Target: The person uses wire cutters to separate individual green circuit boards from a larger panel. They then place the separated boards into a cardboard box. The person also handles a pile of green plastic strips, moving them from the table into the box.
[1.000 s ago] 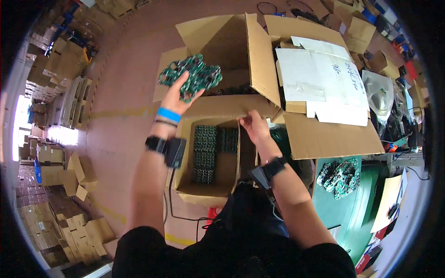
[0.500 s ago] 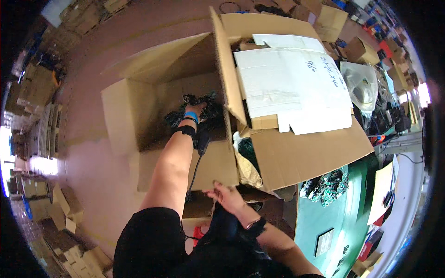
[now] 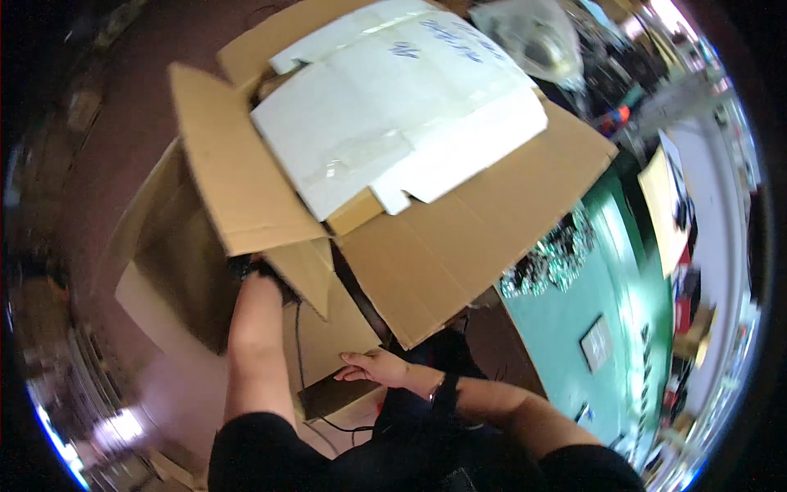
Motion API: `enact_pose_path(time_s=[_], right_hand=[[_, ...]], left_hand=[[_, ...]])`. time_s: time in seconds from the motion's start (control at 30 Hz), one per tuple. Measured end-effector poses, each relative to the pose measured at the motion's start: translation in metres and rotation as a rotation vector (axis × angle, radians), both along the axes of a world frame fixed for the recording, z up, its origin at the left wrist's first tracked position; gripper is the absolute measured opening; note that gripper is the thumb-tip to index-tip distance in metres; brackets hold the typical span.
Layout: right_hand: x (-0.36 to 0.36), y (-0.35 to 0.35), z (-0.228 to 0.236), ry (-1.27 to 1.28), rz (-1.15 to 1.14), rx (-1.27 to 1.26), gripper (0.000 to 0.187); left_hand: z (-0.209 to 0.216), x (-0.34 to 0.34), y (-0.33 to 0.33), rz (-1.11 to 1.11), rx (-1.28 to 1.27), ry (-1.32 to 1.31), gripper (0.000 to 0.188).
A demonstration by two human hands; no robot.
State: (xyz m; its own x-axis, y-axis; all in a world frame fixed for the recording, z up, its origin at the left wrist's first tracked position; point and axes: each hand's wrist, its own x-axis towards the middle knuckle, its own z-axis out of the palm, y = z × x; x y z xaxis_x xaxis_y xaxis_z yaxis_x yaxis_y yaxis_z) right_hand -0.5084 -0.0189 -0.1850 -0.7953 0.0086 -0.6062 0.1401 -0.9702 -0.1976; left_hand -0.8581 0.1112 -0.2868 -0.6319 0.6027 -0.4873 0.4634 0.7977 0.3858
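Note:
My left forearm (image 3: 256, 344) reaches down into an open brown cardboard box (image 3: 168, 258) on the left. A cardboard flap (image 3: 303, 275) hides my left hand and its fingers, so what it holds or touches cannot be seen. Just a little of something dark shows by the wrist, and a black cord (image 3: 300, 353) hangs beside that arm. My right hand (image 3: 373, 366) is low in the middle, near the box's front flap (image 3: 328, 332). Its fingers are loosely stretched with the thumb apart, and nothing shows in them.
A second box (image 3: 492, 221) stands beside the first with flaps spread, a white cardboard sheet (image 3: 393, 115) over its top. On the right, a green table (image 3: 566, 328) bears a heap of shiny dark-green pieces (image 3: 553, 254) and a small grey rectangular block (image 3: 596, 344). Beyond lies a clear plastic bag (image 3: 533, 41).
The view has swung so that the boxes sit further left and higher. My left hand, seen earlier on a dark tangled bundle in the box, is now hidden by the flap. My right hand's fingers have straightened.

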Motion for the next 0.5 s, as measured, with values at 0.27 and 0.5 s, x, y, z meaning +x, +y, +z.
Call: enact_pose_path(time_s=[0.27, 0.5], right_hand=[[-0.029, 0.038, 0.014, 0.117, 0.152, 0.276, 0.05], [0.118, 0.106, 0.065, 0.419, 0.577, 1.237, 0.044]], left_hand=[[0.117, 0.096, -0.067, -0.331, -0.152, 0.068, 0.059], [0.167, 0.101, -0.072, -0.432, 0.158, 0.131, 0.06]])
